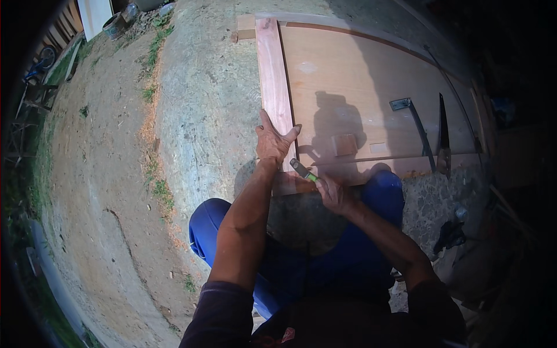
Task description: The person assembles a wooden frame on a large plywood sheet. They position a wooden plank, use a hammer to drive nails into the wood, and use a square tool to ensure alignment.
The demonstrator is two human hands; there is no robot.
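Observation:
My left hand (274, 142) spans the near part of a pale pinkish wooden board (271, 64), thumb on its right edge and fingers along its left. This board lies along the left side of a framed plywood panel (336, 69). Closed in my right hand (335, 195) is a green-handled tool that looks like a chisel (301, 169). Its flat grey-brown end points up and left, close to the board's near end. A near rail (348, 174) of the frame runs below the panel, in front of my knees.
On the panel lie a wooden block (344, 145), a small pale piece (378, 148), a try square (415, 119) and a handsaw (444, 133). Wood offcuts (246, 26) touch the frame's far left corner. Concrete (203, 104) stretches left towards bare dirt (110, 145). A bucket (115, 26) stands far left.

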